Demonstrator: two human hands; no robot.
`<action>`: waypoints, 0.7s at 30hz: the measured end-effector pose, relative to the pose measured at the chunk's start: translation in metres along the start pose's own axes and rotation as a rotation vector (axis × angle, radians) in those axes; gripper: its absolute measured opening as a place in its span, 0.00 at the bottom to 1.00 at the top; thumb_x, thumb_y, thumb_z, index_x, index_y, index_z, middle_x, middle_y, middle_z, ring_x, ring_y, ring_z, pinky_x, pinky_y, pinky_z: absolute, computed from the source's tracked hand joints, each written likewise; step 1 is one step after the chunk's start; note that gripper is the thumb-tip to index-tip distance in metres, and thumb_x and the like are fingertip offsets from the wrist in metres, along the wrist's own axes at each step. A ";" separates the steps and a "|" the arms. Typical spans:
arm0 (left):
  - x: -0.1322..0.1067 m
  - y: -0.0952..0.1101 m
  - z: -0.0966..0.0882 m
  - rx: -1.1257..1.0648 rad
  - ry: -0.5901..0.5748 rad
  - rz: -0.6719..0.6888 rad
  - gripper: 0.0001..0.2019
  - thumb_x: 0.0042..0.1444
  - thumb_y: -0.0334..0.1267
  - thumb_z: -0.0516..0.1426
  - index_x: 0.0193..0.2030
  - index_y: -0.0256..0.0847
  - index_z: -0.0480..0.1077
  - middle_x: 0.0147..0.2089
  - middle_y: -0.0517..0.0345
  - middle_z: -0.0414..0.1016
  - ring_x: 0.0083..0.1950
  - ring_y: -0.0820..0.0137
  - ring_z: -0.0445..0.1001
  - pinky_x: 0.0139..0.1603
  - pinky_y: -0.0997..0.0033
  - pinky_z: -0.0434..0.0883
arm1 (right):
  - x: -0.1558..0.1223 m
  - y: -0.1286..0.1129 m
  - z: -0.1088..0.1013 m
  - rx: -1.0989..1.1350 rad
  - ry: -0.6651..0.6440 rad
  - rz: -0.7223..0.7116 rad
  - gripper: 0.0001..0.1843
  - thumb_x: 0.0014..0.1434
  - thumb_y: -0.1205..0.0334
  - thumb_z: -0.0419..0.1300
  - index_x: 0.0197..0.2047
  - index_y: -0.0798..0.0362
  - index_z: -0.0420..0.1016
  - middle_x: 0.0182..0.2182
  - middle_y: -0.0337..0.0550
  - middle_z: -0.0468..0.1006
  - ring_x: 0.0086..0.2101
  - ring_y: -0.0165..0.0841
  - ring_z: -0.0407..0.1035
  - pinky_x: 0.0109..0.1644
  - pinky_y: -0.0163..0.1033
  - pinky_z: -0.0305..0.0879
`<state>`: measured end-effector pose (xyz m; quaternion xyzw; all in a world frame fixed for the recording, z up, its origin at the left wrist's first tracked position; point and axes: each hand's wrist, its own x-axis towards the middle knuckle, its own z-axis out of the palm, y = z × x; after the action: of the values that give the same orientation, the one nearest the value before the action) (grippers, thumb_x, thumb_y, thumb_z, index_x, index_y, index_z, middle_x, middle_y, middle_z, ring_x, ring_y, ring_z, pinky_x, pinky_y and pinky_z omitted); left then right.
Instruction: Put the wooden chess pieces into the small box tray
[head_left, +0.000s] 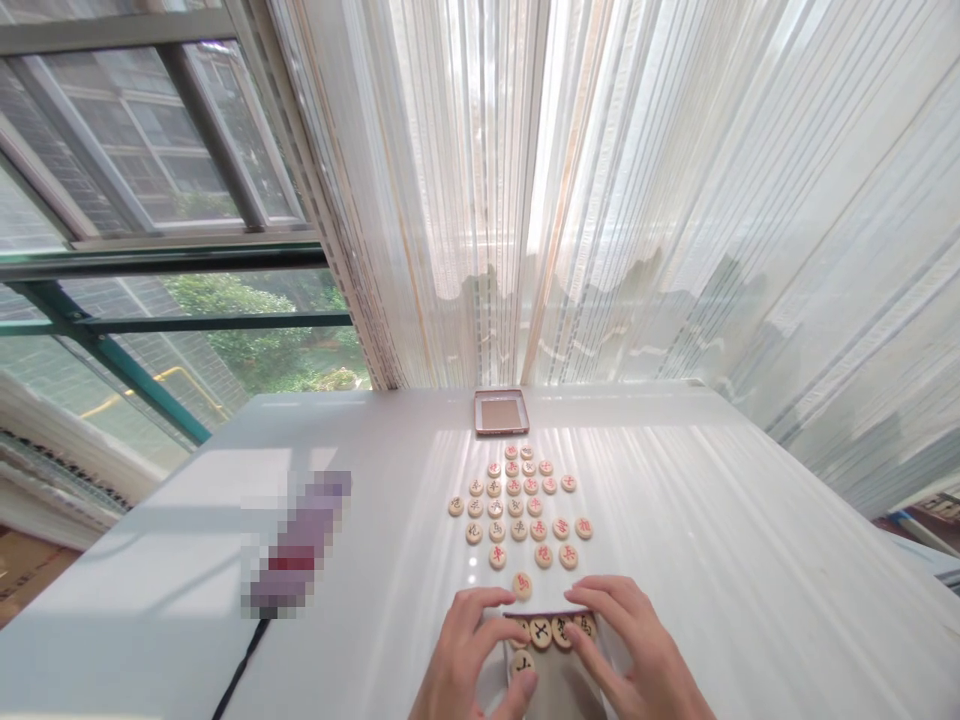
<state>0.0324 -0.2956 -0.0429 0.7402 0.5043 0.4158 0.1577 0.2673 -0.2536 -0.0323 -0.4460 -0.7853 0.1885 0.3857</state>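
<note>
Close to me is an open box (577,690) with wooden Chinese chess pieces in it. Several pieces with black characters, such as this round piece (541,632), line its far edge, and another piece (523,662) sits below them at the left. My left hand (472,650) is at the box's left side, fingers apart, with fingertips over the pieces inside; its index fingertip is near a red-lettered piece (523,586) outside the box. My right hand (634,650) spans the right side with spread fingers, its thumb touching a piece in the row. The box's near end is cut off by the frame.
More chess pieces (517,530) with red or black characters lie in loose rows on the white table (675,480). A shallow box lid (501,412) lies at the table's far edge, before striped curtains (480,200). A pixelated purple object (300,545) with a black cord is at the left.
</note>
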 end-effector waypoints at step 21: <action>0.002 0.003 0.010 -0.041 -0.019 -0.124 0.31 0.40 0.29 0.65 0.54 0.46 0.67 0.56 0.48 0.74 0.56 0.51 0.73 0.56 0.49 0.75 | -0.005 0.010 -0.016 0.176 0.071 0.146 0.15 0.65 0.46 0.63 0.46 0.48 0.81 0.44 0.47 0.81 0.44 0.40 0.79 0.48 0.38 0.78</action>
<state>0.0421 -0.2939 -0.0459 0.7080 0.5391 0.4086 0.2030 0.2865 -0.2537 -0.0306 -0.4727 -0.7170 0.2686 0.4362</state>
